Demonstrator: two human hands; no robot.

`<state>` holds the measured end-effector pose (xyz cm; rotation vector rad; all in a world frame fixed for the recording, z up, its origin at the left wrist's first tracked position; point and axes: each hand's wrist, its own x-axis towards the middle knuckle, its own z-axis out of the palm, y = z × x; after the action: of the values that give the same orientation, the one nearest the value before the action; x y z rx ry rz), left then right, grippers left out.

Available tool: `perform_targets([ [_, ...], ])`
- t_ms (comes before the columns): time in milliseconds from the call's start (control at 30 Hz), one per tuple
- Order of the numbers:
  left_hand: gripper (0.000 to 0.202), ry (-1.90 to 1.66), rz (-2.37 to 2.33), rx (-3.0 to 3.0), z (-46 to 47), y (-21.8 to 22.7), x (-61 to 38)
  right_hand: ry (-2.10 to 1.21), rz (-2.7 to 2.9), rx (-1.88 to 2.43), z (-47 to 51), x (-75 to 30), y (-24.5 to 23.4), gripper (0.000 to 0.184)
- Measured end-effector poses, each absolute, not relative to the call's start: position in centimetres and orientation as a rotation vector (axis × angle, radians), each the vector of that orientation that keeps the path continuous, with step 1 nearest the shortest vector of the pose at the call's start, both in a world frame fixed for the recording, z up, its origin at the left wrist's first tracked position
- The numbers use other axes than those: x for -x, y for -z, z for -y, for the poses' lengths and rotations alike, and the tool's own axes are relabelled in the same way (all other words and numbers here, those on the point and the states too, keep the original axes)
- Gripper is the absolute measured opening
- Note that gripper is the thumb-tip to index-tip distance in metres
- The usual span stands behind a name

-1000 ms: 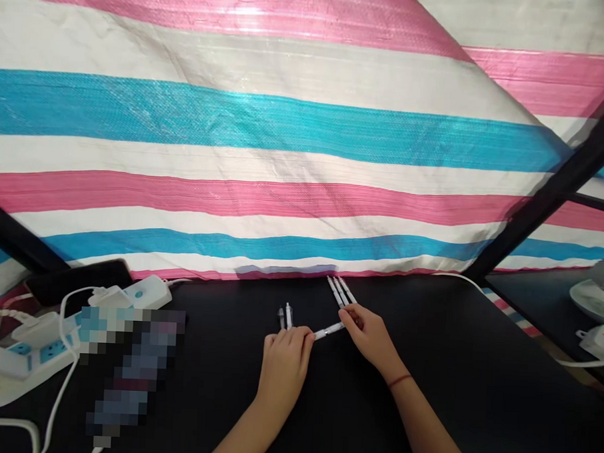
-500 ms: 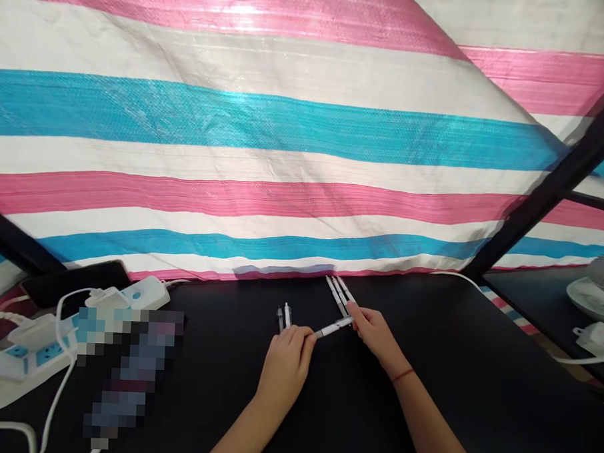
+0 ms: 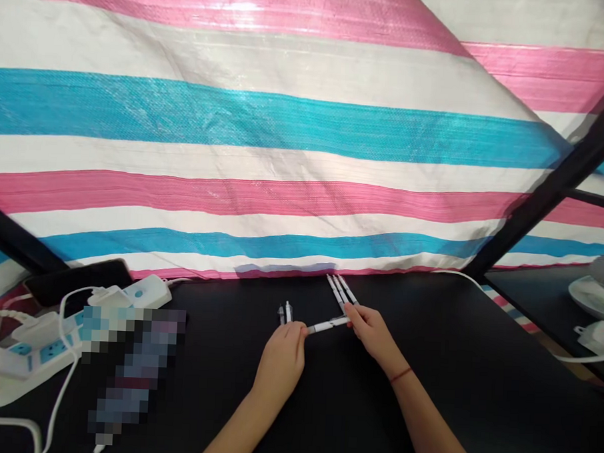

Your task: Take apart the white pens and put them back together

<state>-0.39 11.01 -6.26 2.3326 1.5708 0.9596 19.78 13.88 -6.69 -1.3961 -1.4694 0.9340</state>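
Note:
A white pen (image 3: 326, 325) spans the gap between my two hands, tilted slightly up to the right. The fingers of my left hand (image 3: 282, 359) are closed on its left end, and my right hand (image 3: 372, 333) pinches its right end. Just beyond my left hand, a white pen (image 3: 289, 311) and a darker, clear-looking pen (image 3: 281, 314) lie on the black table (image 3: 215, 369), their lower parts hidden by that hand. Three white pens (image 3: 342, 290) lie side by side past my right hand, which covers their near ends.
On the left are a white power strip (image 3: 149, 293) with plugs and cables, a black phone-like slab (image 3: 79, 280) and a pixelated object (image 3: 135, 373). Striped sheeting (image 3: 286, 125) hangs behind the table. A black post (image 3: 527, 209) and a fan-like object (image 3: 597, 286) stand at right.
My left hand has shifted slightly left and down, and more of the held pen shows between my hands. My right hand has moved a little left and stays on the pen.

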Motion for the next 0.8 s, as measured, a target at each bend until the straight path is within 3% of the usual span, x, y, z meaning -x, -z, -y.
perform_targets([
  [533, 0.033, -0.893, -1.596, -2.245, -11.01, 6.05, 0.37, -1.07, 1.488, 1.169, -13.71, -20.11, 6.29, 0.03],
  [800, 0.025, -1.005, -1.445, -2.089, -10.71, 5.43, 0.38, -1.05, 1.365, 1.217, -13.79, -19.45, 5.99, 0.034],
])
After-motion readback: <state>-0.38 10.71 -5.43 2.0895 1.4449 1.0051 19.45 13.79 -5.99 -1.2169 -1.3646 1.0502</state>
